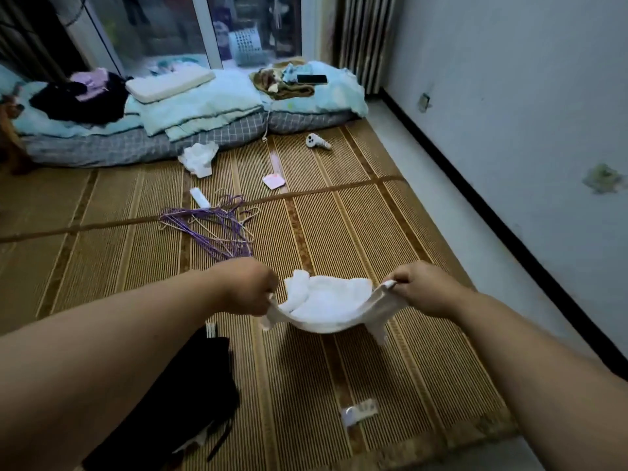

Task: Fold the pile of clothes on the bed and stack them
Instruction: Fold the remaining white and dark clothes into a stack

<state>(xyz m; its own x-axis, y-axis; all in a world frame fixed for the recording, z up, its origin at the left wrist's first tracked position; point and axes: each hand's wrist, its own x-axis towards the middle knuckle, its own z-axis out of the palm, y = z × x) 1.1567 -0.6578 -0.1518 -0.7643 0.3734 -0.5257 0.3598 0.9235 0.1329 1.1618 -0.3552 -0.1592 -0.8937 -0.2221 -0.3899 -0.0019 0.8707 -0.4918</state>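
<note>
A small white garment hangs stretched between my two hands above the woven mat. My left hand pinches its left edge and my right hand pinches its right edge, so the cloth sags in the middle. A black garment lies on the mat under my left forearm. At the far left a pile of dark and purple clothes rests on the bedding. Another crumpled white cloth lies by the mattress edge.
Purple wire hangers are scattered on the mat ahead of my hands. A white remote, a pink packet, a small white fan and a wrapper lie about. The wall runs along the right.
</note>
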